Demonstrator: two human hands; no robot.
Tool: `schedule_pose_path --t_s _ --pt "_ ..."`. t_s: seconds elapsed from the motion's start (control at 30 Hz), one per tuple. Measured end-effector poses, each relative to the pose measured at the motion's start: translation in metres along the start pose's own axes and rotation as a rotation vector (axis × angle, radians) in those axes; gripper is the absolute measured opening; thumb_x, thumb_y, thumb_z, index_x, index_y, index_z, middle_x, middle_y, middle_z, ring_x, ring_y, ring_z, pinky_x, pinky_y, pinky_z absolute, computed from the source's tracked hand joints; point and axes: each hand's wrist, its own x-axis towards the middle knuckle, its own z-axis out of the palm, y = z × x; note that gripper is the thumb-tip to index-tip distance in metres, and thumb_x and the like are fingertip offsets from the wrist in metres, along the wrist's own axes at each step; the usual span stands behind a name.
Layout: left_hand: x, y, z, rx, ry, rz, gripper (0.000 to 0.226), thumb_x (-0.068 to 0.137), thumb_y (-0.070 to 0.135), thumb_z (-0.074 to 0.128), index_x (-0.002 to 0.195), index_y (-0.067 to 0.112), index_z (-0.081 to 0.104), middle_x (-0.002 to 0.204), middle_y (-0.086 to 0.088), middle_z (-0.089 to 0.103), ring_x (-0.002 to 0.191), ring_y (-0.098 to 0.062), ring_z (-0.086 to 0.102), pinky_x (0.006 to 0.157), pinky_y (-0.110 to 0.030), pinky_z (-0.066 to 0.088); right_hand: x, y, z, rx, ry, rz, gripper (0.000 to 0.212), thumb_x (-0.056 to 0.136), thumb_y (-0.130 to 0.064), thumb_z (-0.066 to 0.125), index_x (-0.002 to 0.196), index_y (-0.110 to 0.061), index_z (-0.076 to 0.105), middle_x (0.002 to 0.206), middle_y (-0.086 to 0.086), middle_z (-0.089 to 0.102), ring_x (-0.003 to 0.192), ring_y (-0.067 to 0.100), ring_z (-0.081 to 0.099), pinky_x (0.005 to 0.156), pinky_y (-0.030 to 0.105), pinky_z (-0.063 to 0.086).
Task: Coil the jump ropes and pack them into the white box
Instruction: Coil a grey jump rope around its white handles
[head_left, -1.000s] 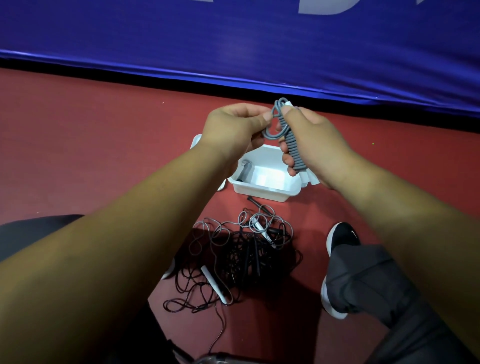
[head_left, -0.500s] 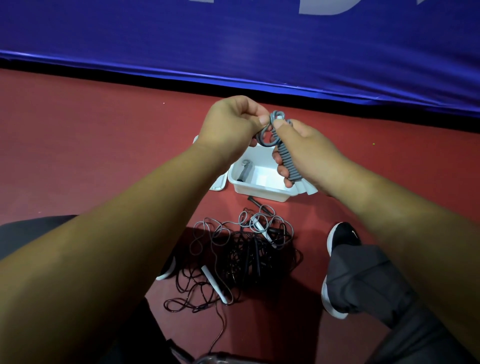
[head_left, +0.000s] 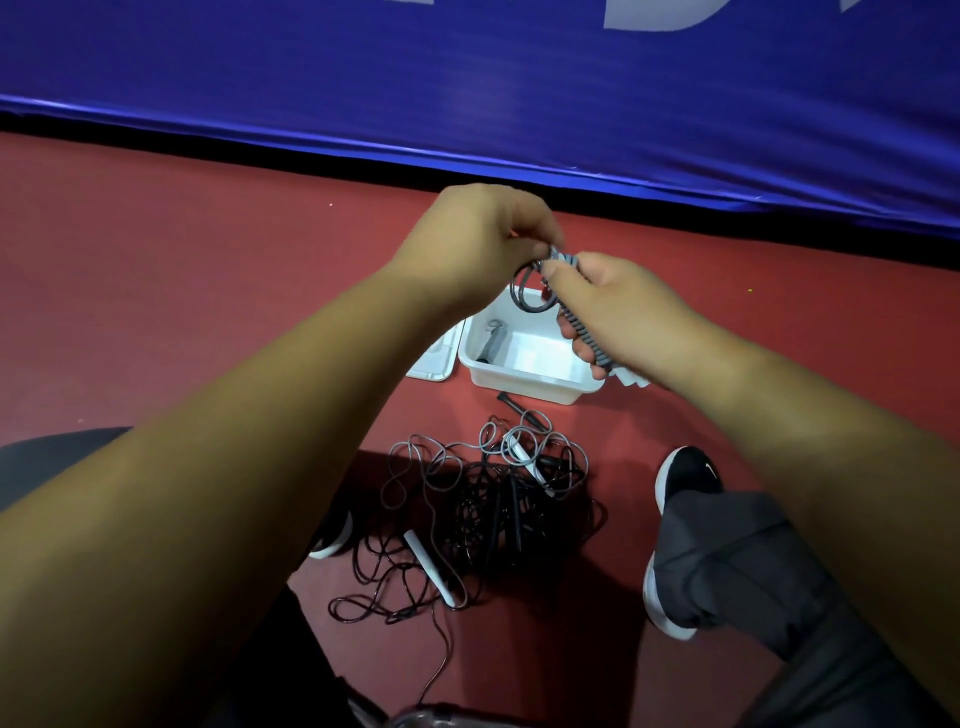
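My right hand (head_left: 618, 306) grips a grey jump rope bundle (head_left: 582, 327), its cord wound tightly round the handles, held above the white box (head_left: 524, 382). My left hand (head_left: 483, 244) pinches the loose end of that cord, which hangs in a small loop (head_left: 527, 299) between both hands. One coiled grey rope (head_left: 493, 340) lies inside the box at its left. On the red floor nearer to me sits a tangled pile of black and grey jump ropes (head_left: 488, 499) with white handles (head_left: 434, 569).
The box lid (head_left: 436, 358) lies flat left of the box. A blue padded wall (head_left: 519, 88) runs along the far side. My right shoe (head_left: 685, 483) and trouser leg are right of the pile; my left shoe (head_left: 332, 535) is at its left.
Both hands have dropped lower, closer over the box. My left hand has pulled the cord's loop smaller against the bundle.
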Motion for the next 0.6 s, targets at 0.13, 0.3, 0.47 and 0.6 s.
schedule_pose_path --t_s 0.13,0.3,0.47,0.6 --pt "-0.005 -0.001 0.0 0.15 -0.044 0.06 0.013 0.094 0.016 0.071 0.1 0.024 0.079 0.091 0.015 0.068 0.081 0.001 0.063 0.069 -0.003 0.039 -0.006 0.001 -0.001 -0.062 -0.058 0.032 0.04 0.108 -0.052 0.053 0.105 -0.013 0.061 0.08 0.006 0.061 0.043 0.012 0.05 0.035 0.022 0.039" --pt "-0.01 0.005 0.005 -0.169 0.115 -0.094 0.009 0.093 0.015 0.069 0.088 0.022 0.075 0.082 0.008 0.075 0.071 0.001 0.065 0.067 -0.016 0.048 -0.006 0.002 -0.001 -0.154 -0.096 0.053 0.043 0.104 -0.06 0.056 0.103 -0.017 0.061 0.079 0.006 0.063 0.04 0.013 0.05 0.036 0.022 0.038" --pt "-0.011 0.01 0.008 -0.368 0.126 -0.186 0.008 0.096 0.015 0.068 0.091 0.012 0.073 0.079 -0.004 0.077 0.076 -0.021 0.076 0.078 -0.04 0.066 -0.005 0.009 -0.003 -0.21 -0.092 0.112 0.04 0.101 -0.068 0.055 0.099 -0.028 0.061 0.08 0.009 0.063 0.036 0.014 0.051 0.035 0.02 0.037" --pt "-0.011 0.02 0.009 -0.717 0.121 -0.334 0.022 0.094 0.004 0.058 0.077 -0.002 0.071 0.084 -0.033 0.069 0.074 -0.03 0.071 0.083 -0.044 0.066 0.0 0.01 -0.004 -0.155 -0.028 0.139 0.051 0.098 -0.07 0.059 0.108 -0.02 0.066 0.079 0.008 0.059 0.042 0.016 0.049 0.039 0.022 0.04"
